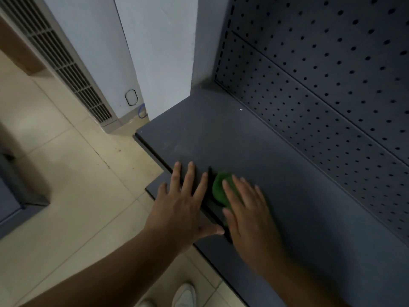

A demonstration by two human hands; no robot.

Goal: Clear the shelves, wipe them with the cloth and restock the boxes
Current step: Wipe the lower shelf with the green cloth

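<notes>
A dark grey metal shelf [221, 134] runs from the left corner toward the lower right, with no boxes on it. A green cloth [219, 188] lies near its front edge. My right hand [250, 213] presses flat on the cloth with straight fingers, covering most of it. My left hand [183, 204] lies flat with spread fingers over the shelf's front edge, just left of the cloth. A white speck [241, 109] sits on the shelf near the back.
A perforated back panel [332, 85] rises behind the shelf. A lower shelf edge [152, 191] shows beneath. White wall pillar [163, 52] stands at the shelf's left end. Tiled floor [66, 173], a vented unit [66, 63], and my white shoes [183, 294] lie left and below.
</notes>
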